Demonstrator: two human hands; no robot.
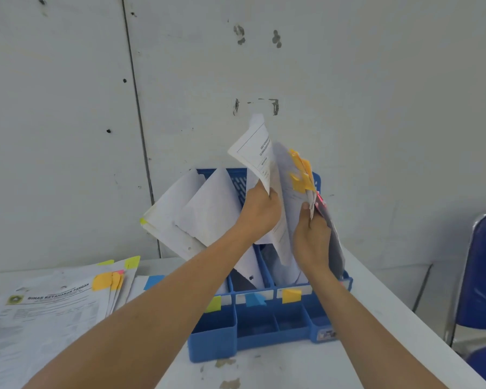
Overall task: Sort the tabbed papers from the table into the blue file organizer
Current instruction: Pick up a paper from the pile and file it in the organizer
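The blue file organizer (264,327) stands on the white table against the wall, with yellow-green, blue and orange labels on its front rail. My left hand (260,211) grips a curled white printed sheet (257,153) above the middle slots. My right hand (312,237) pinches a bundle of papers with orange tabs (300,175) standing in the right slot. White sheets (196,209) lean out of the left slots. A pile of tabbed papers (53,301) lies on the table at the left, showing orange, pink, yellow and blue tabs.
A blue chair with a metal frame (483,276) stands at the right, beside the table's right edge. The grey wall is directly behind the organizer. Bare stained tabletop (264,372) lies in front of the organizer.
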